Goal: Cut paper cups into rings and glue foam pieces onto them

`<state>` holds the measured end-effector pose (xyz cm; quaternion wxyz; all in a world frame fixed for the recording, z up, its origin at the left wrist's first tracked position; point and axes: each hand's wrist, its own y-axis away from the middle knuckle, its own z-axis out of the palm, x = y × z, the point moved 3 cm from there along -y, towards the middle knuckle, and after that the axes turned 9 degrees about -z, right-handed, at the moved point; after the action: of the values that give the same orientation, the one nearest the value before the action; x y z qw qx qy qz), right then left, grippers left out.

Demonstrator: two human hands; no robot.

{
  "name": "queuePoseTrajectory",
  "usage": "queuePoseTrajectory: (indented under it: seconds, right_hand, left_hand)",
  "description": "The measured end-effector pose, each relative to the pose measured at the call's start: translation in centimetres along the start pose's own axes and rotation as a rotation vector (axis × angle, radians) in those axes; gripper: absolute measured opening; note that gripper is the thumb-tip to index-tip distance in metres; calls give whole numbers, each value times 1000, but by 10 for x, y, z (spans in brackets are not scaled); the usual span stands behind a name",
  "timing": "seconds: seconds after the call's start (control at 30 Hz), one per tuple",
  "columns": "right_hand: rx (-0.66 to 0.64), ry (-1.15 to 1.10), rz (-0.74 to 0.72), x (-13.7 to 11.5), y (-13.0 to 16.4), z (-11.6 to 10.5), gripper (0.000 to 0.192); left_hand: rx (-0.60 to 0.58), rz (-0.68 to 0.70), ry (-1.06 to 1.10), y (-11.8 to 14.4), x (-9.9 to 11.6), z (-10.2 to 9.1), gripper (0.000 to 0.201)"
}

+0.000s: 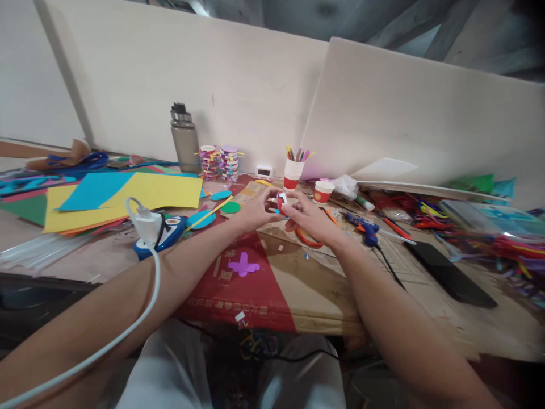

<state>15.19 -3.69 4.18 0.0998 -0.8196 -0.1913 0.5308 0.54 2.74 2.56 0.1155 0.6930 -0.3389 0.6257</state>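
Note:
My left hand (255,209) and my right hand (307,218) meet above the cardboard sheet (306,284), and both pinch one small red and white paper piece (281,200) between the fingertips. A bit of turquoise shows under that piece. Beneath my right hand lies a red ring-shaped cutout (307,240). A purple paper cross (243,264) lies on the red part of the cardboard, nearer to me.
Yellow and blue paper sheets (128,196), a white charger with cable (145,224), a grey bottle (184,139), stacked paper decorations (219,162), two red and white cups (293,173), a blue glue gun (366,230), a black phone (451,275) and colourful pipe cleaners (502,244) crowd the table.

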Motion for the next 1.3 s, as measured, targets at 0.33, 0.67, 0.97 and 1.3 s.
queuePoseTrajectory:
  seconds: [0.33, 0.67, 0.97, 1.3]
  right_hand:
    - [188, 43, 26, 6, -5, -12, 37]
    - [199, -48, -7, 9, -6, -10, 39]
    - [228, -14, 7, 10, -5, -9, 42]
    - [266, 143, -49, 8, -3, -3, 37]
  left_hand:
    - [-47, 56, 41, -2, -1, 2, 62]
    - [-80, 78, 75, -2, 3, 0, 63]
    - [-98, 88, 79, -2, 2, -1, 62]
    - [-82, 102, 81, -4, -2, 0, 62]
